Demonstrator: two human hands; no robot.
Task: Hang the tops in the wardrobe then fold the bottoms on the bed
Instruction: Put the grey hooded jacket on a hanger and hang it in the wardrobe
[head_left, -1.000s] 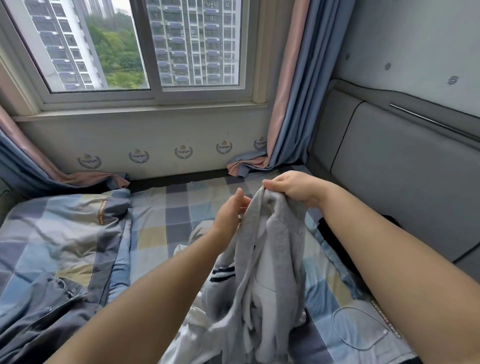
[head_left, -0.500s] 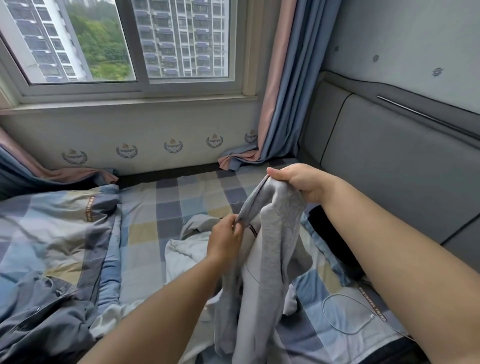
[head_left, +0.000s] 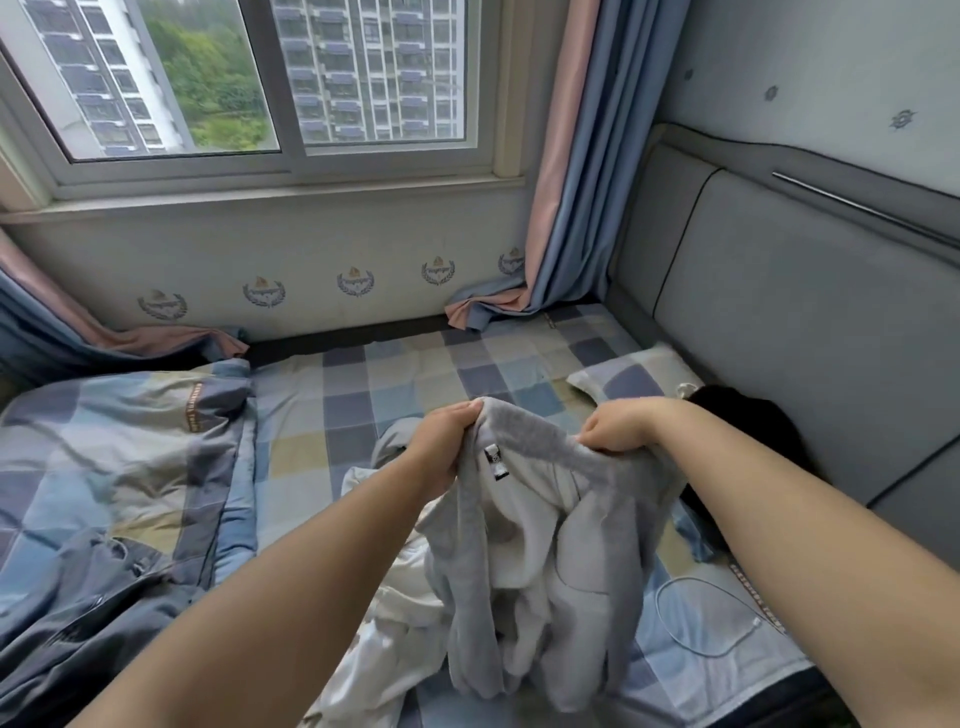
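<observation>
I have both hands on the grey garment, held up over the bed roughly at its middle. My left hand pinches one end of the neckline or waistband and my right hand pinches the other, fingers curled tight into the cloth on both sides, so the band is stretched between them with the label facing me. The rest of it hangs down in loose folds onto a heap of white clothes lying on the sheet beneath. I cannot tell for sure whether this is a top or a bottom; the fleecy inside and the label at the band make me lean towards a sweatshirt. I judge that I am at the sorting and opening-out stage, finding the garment's top edge before deciding where it goes. If it is a top, the next move calls for lifting it clear of the heap and carrying it to the wardrobe, which is not in view, and a hanger is needed. A cable lies on the sheet near my right forearm, and trailing cloth could snag it.
</observation>
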